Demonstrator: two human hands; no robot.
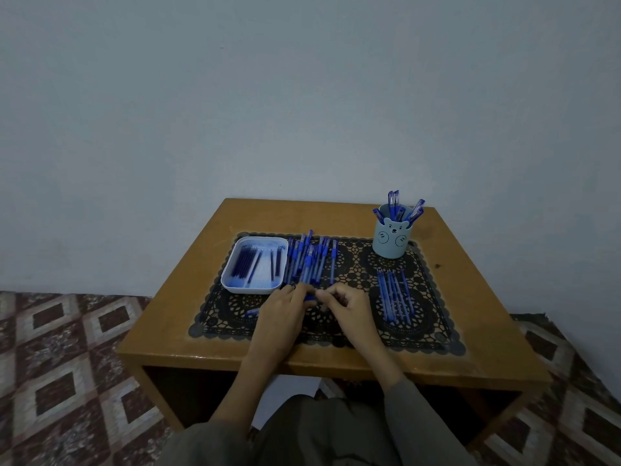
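Both hands meet over the black lace mat on a small wooden table. My left hand and my right hand hold a blue pen between their fingertips; most of it is hidden by the fingers. Just beyond them lies a pile of blue capped pens. A white tray to the left holds several dark refills. A row of clear blue pen parts lies to the right. A small blue piece sits beside my left hand.
A pale blue bear-face cup with several blue pens standing in it is at the back right of the table. The table stands against a plain wall on a patterned floor. My lap is below the table's front edge.
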